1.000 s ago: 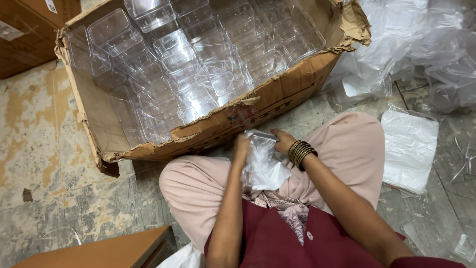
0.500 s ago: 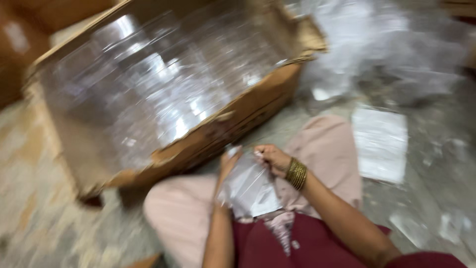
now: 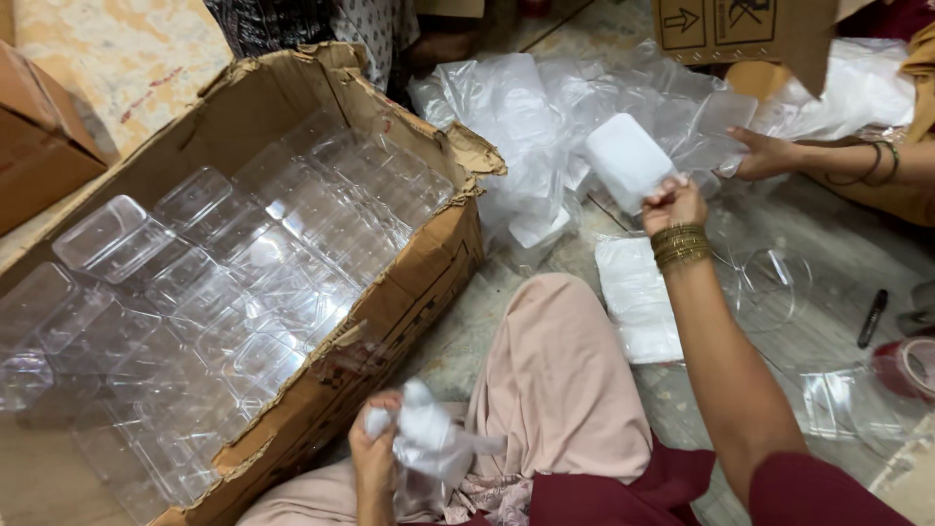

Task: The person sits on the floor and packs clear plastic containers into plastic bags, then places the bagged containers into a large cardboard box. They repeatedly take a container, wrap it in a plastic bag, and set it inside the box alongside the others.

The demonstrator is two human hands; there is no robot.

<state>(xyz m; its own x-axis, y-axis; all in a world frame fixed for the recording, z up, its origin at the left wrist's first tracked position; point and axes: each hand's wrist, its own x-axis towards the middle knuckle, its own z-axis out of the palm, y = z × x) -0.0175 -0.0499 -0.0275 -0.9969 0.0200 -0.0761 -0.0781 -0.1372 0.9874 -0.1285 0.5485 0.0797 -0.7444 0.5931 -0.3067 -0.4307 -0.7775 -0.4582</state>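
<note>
My left hand (image 3: 373, 449) is closed around a crumpled clear plastic wrapper (image 3: 429, 440) low over my lap, beside the front corner of the cardboard box (image 3: 404, 292). My right hand (image 3: 672, 202), with gold bangles on the wrist, is stretched out to the right and holds up a white-wrapped rectangular plastic container (image 3: 628, 161) above the floor. The box to my left is packed with several clear plastic containers (image 3: 243, 282) laid in rows.
A heap of clear plastic bags (image 3: 545, 107) lies beyond the box. Another person's hand (image 3: 765, 154) reaches in from the right. A stack of white wrapped pieces (image 3: 638, 297), a round clear lid (image 3: 774, 287), a black marker (image 3: 872, 318) and a red tape roll (image 3: 906, 365) lie on the floor.
Both hands were together on a clear wrapper over my lap. Now my right hand has reached out right and holds a wrapped container, while my left keeps the crumpled wrapper. The camera swung right.
</note>
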